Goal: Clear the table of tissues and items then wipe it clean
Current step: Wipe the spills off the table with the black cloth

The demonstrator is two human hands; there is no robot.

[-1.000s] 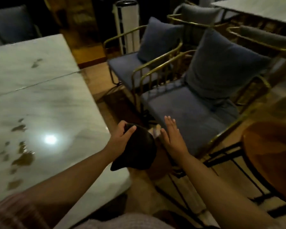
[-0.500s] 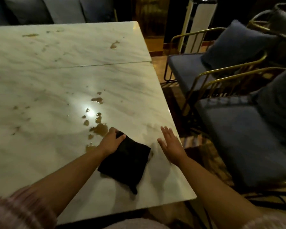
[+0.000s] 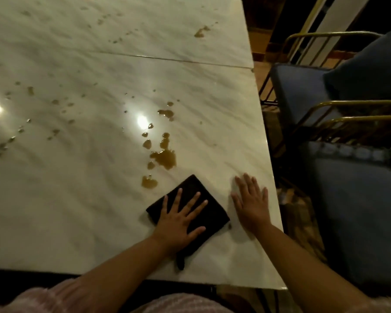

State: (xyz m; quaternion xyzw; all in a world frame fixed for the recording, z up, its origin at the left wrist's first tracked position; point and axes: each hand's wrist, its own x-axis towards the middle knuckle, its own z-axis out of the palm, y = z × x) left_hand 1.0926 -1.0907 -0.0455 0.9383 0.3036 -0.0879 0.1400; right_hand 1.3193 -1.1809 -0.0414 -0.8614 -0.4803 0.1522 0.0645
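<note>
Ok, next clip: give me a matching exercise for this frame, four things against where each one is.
1 left hand
2 right hand
3 black cloth
4 largest brown spill

A on bare marble by the right edge of the table
B spread flat on top of the cloth
C just beyond the cloth's far corner
D on the table, under a hand

Pairs: 1-B, 2-A, 3-D, 4-C.

The person wears a pale pink, fuzzy knit top (image 3: 178,304), its faintly ribbed front showing at the bottom edge, with the left sleeve (image 3: 29,300) and right sleeve (image 3: 385,306) stopping short of the forearms (image 3: 122,256), which are bare down to the left hand (image 3: 178,222) and right hand (image 3: 252,205).
</note>
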